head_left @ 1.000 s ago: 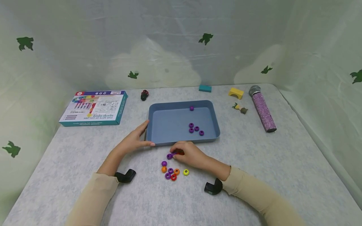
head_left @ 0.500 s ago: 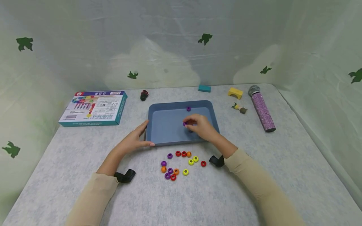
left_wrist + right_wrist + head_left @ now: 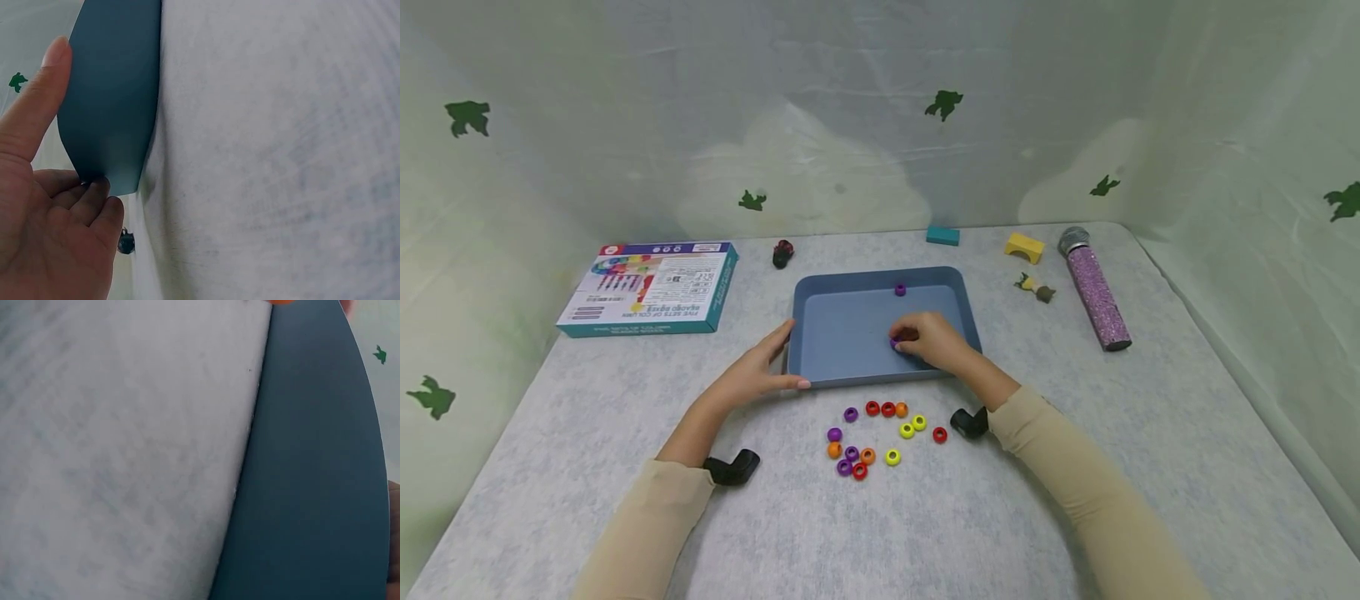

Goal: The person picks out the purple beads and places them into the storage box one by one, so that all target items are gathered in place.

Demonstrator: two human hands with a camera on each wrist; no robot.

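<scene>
In the head view, a blue-grey shallow tray [image 3: 850,325] lies mid-table. My left hand [image 3: 747,385] holds its near left corner, thumb along the front wall and fingers at the left side. The left wrist view shows those fingers [image 3: 94,203] curled at the end of the tray wall [image 3: 115,94]. Over the tray's right half, my right hand [image 3: 934,343] pinches a purple bead [image 3: 895,342] close to the tray floor and hides the beads beneath it. Another purple bead [image 3: 900,289] sits by the tray's back wall. The right wrist view shows mostly tray wall [image 3: 306,462].
In front of the tray lie several loose beads: purple [image 3: 835,434], red [image 3: 872,408], orange [image 3: 868,456] and yellow [image 3: 892,457]. A flat box [image 3: 647,287] rests at left. Behind and to the right are a teal block [image 3: 943,236], a yellow arch block [image 3: 1024,247] and a glittery microphone [image 3: 1096,292].
My right hand has moved from the loose beads into the tray with a purple bead, then slightly nearer the front and lower. The left hand stays at the corner.
</scene>
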